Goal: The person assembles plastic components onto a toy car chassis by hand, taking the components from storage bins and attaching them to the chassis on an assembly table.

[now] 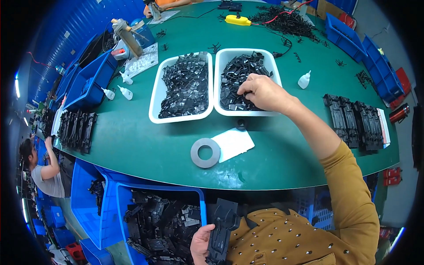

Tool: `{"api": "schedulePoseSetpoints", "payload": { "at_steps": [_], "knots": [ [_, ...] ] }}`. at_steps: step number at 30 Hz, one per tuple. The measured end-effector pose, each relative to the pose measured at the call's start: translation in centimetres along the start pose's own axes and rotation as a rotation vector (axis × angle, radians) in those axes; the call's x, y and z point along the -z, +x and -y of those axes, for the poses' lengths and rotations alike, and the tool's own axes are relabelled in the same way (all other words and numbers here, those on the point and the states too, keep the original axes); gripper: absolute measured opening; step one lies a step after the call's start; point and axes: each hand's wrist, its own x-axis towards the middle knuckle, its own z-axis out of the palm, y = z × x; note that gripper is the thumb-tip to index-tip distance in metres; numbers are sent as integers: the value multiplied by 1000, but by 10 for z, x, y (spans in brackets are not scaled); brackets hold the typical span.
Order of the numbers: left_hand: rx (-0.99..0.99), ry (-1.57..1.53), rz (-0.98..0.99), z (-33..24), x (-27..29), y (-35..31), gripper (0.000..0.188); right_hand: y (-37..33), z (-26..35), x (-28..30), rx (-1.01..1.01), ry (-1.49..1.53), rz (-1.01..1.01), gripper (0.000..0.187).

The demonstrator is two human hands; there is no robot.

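Observation:
My right hand [267, 93] reaches into the right white tub [247, 112], its fingers bent down among small black plastic parts [236, 73]. Whether a part is pinched between the fingertips is hidden. Low in the view, my left hand [202, 245] grips a long black plastic part [224, 225], held upright by its side. That part is close to the rim of a blue bin [161, 187] filled with similar black plastic parts [163, 221]. Beside the right tub stands a second white tub [181, 118], full of small black parts too.
A grey ring [205, 153] lies beside a white sheet [234, 143] on the green table [145, 150]. Rows of black parts [355, 121] rest at the right, others [77, 130] at the left. A white squeeze bottle [304, 80] stands right. Another person [46, 170] works at far left.

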Motion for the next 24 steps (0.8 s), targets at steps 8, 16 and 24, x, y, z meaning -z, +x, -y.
{"api": "schedulePoseSetpoints", "payload": {
  "at_steps": [8, 16, 24],
  "knots": [
    [-207, 66, 124, 13, 1, 29, 36, -14, 22, 21, -131, 324, -240, 9],
    [-102, -248, 261, -3, -10, 52, 43, -63, 71, -16, -294, 774, -29, 13],
    [229, -225, 271, 17, -5, 46, 54, -63, 64, -48, -193, 475, 4, 9]
  ]
}}
